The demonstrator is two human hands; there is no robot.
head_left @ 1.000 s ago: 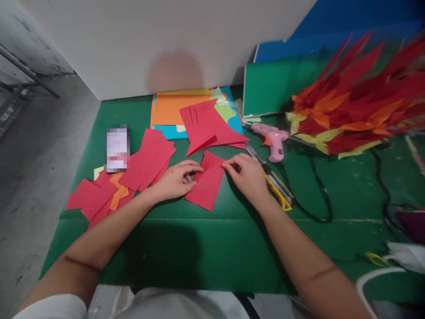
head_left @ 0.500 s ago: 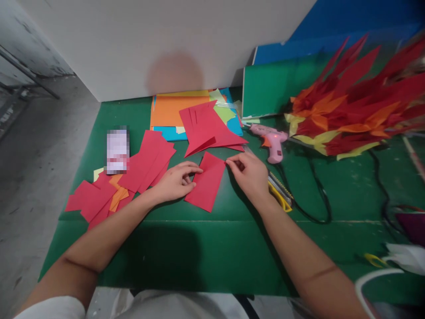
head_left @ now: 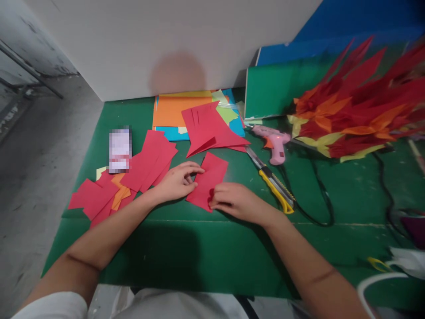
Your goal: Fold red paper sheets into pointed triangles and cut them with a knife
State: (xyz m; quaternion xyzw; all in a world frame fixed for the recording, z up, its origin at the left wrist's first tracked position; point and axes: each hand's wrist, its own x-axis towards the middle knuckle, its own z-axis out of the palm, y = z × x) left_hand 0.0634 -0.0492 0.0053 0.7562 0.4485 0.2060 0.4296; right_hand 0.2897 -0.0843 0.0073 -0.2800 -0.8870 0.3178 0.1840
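A rectangular sheet of red paper (head_left: 212,175) lies at a slant on the green table between my hands. My left hand (head_left: 177,181) is curled at its left edge, with fingertips and thumb on the paper. At the lower right edge, my right hand (head_left: 232,199) is closed in a pinch on the sheet; the exact grip is partly hidden by the fingers. To the right of the paper lies a yellow utility knife (head_left: 270,179). Just behind it are larger folded red sheets (head_left: 212,126) with slits cut in them.
Cut red pieces (head_left: 149,159) and a phone (head_left: 120,150) lie to the left. At the back is orange paper (head_left: 182,110). A pink glue gun (head_left: 275,141), its cable and a red-orange paper flame shape (head_left: 352,106) occupy the right. A white panel (head_left: 133,44) stands behind.
My right hand has moved down from the sheet's upper right corner to its lower right edge, uncovering the utility knife. My left hand stays in place on the paper.
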